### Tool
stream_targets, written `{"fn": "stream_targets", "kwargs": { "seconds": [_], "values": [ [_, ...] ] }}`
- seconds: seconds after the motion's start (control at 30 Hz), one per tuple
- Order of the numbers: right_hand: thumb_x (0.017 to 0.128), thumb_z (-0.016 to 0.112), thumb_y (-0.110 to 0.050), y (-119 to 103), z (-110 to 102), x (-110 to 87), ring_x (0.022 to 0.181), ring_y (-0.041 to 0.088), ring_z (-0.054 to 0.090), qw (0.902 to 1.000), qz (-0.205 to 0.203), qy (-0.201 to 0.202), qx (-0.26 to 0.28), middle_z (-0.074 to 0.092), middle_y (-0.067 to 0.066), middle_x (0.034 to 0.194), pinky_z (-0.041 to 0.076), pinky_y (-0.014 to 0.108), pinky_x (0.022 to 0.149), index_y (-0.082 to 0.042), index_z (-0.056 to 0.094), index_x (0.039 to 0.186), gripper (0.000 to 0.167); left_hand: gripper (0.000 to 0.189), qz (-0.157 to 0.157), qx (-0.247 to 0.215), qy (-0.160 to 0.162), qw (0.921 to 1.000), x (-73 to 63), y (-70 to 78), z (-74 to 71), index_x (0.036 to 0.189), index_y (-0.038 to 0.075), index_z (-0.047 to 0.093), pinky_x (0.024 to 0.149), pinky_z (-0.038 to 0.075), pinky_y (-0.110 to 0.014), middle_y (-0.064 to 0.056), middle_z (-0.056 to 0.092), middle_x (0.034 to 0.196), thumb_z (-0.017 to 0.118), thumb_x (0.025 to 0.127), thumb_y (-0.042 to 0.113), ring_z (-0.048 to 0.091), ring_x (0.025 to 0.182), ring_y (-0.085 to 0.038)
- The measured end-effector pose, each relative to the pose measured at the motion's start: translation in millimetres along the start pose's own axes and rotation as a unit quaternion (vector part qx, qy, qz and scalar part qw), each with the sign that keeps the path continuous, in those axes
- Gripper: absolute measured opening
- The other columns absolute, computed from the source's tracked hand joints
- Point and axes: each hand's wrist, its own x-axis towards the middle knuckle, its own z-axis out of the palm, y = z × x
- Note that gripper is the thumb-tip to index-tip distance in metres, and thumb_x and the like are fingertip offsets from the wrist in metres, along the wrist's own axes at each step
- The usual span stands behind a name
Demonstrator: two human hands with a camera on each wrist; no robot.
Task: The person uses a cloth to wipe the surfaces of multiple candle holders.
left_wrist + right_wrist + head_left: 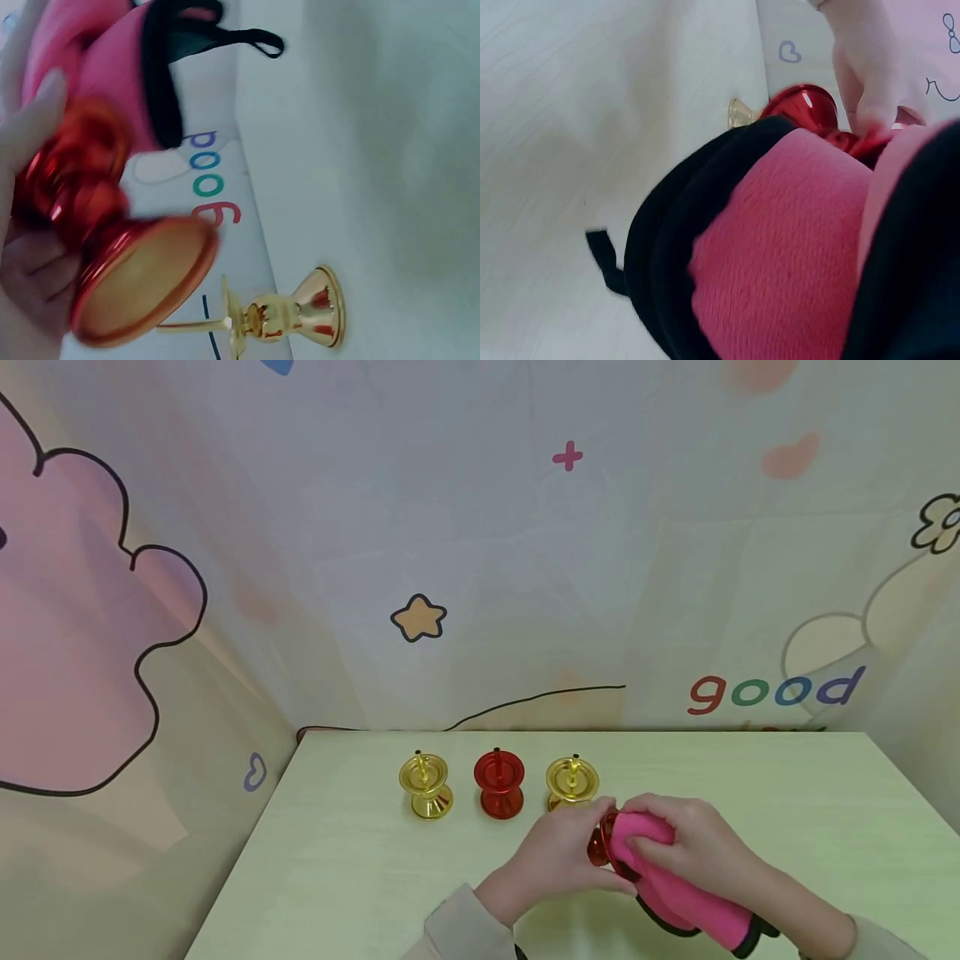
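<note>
My left hand point(555, 860) grips a red metallic candlestick point(597, 849), which is tilted on its side above the table. In the left wrist view the base of this candlestick point(94, 206) faces the camera, its stem between thumb and fingers. My right hand point(701, 839) holds a pink cloth point(693, 906) with black edging and presses it against the candlestick's dish end. The cloth point(780, 247) fills much of the right wrist view and hides most of the dish, and its black loop point(262, 43) hangs free.
Standing in a row at the back of the table point(337, 877) are a gold candlestick point(429, 787), a red one point(500, 787) and another gold one point(572, 779), partly behind my left hand. A printed curtain point(487, 527) rises behind the table.
</note>
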Motion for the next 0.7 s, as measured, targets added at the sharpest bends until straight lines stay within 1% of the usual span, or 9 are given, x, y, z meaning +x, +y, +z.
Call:
{"fn": "stream_targets", "kwargs": {
  "seconds": [0.07, 0.13, 0.2, 0.23, 0.3, 0.4, 0.53, 0.63, 0.7],
  "values": [
    [0.075, 0.068, -0.013, -1, 1, 1.2, 0.062, 0.0, 0.05, 0.9992, 0.038, 0.01, -0.001, 0.063, -0.003, 0.08, 0.045, 0.017, 0.05, -0.014, 0.062, 0.096, 0.022, 0.068, 0.029, 0.065, 0.066, 0.9953, -2.0, 2.2, 5.0, 0.11, 0.016, 0.046, 0.067, 0.042, -0.006, 0.012, 0.054, 0.093, 0.069, 0.061, 0.058, 0.051, 0.082, 0.0],
    [0.076, 0.068, -0.015, -1, 1, 2.3, 0.061, 0.002, 0.05, 0.9976, 0.068, 0.013, 0.008, 0.063, -0.001, 0.08, 0.044, 0.018, 0.05, -0.013, 0.061, 0.098, 0.023, 0.073, 0.052, 0.127, 0.123, 0.9829, -3.5, 3.0, 8.6, 0.113, 0.012, 0.046, 0.079, 0.044, -0.011, 0.008, 0.054, 0.101, 0.068, 0.062, 0.06, 0.052, 0.093, -0.004],
    [0.077, 0.067, -0.019, -1, 0, 2.7, 0.062, 0.004, 0.051, 0.9959, 0.088, 0.006, 0.022, 0.064, 0.0, 0.082, 0.045, 0.019, 0.05, -0.013, 0.061, 0.101, 0.025, 0.074, 0.067, 0.157, 0.158, 0.9725, -4.5, 2.5, 11.2, 0.113, 0.01, 0.047, 0.088, 0.042, -0.014, 0.006, 0.055, 0.105, 0.068, 0.062, 0.059, 0.051, 0.099, -0.006],
    [0.078, 0.067, -0.022, 0, -1, 2.7, 0.063, 0.005, 0.052, 0.9948, 0.097, -0.001, 0.033, 0.064, 0.001, 0.084, 0.045, 0.019, 0.051, -0.013, 0.06, 0.103, 0.027, 0.073, 0.069, 0.159, 0.167, 0.9705, -5.1, 2.1, 11.8, 0.113, 0.01, 0.047, 0.091, 0.041, -0.015, 0.005, 0.055, 0.105, 0.068, 0.063, 0.058, 0.051, 0.101, -0.006],
    [0.079, 0.066, -0.026, 0, -4, 2.0, 0.066, 0.008, 0.053, 0.9921, 0.113, -0.014, 0.051, 0.063, 0.003, 0.088, 0.047, 0.02, 0.051, -0.013, 0.059, 0.107, 0.032, 0.074, 0.064, 0.156, 0.174, 0.9703, -6.5, 0.9, 13.0, 0.114, 0.009, 0.046, 0.093, 0.04, -0.017, 0.004, 0.056, 0.108, 0.069, 0.063, 0.057, 0.051, 0.104, -0.008],
    [0.079, 0.065, -0.029, 2, -11, -0.3, 0.068, 0.01, 0.055, 0.9888, 0.131, -0.01, 0.072, 0.063, 0.006, 0.092, 0.048, 0.022, 0.052, -0.013, 0.057, 0.112, 0.037, 0.077, 0.035, 0.132, 0.175, 0.9751, -9.4, -0.9, 14.8, 0.118, 0.009, 0.046, 0.089, 0.044, -0.018, 0.002, 0.057, 0.111, 0.07, 0.062, 0.056, 0.052, 0.106, -0.01],
    [0.081, 0.063, -0.025, 6, -23, -4.6, 0.067, 0.007, 0.056, 0.9879, 0.13, 0.028, 0.08, 0.062, 0.01, 0.095, 0.049, 0.024, 0.051, -0.01, 0.054, 0.115, 0.038, 0.08, -0.017, 0.071, 0.18, 0.9811, -13.1, -3.3, 17.1, 0.12, 0.01, 0.045, 0.08, 0.046, -0.016, 0.004, 0.059, 0.106, 0.074, 0.059, 0.053, 0.053, 0.102, -0.009],
    [0.083, 0.061, -0.022, 10, -30, -7.2, 0.065, 0.005, 0.055, 0.9866, 0.133, 0.058, 0.075, 0.061, 0.013, 0.097, 0.049, 0.025, 0.05, -0.009, 0.053, 0.118, 0.038, 0.081, -0.056, 0.022, 0.18, 0.9819, -15.3, -4.3, 17.6, 0.122, 0.011, 0.044, 0.079, 0.046, -0.016, 0.005, 0.059, 0.106, 0.074, 0.059, 0.052, 0.052, 0.102, -0.008],
    [0.084, 0.06, -0.023, 13, -33, -8.1, 0.065, 0.005, 0.055, 0.985, 0.142, 0.07, 0.069, 0.06, 0.015, 0.1, 0.049, 0.025, 0.049, -0.01, 0.051, 0.119, 0.039, 0.082, -0.073, -0.002, 0.182, 0.9805, -16.3, -4.1, 17.6, 0.124, 0.01, 0.044, 0.081, 0.047, -0.017, 0.004, 0.059, 0.109, 0.074, 0.06, 0.051, 0.052, 0.104, -0.009]
  ]
}}
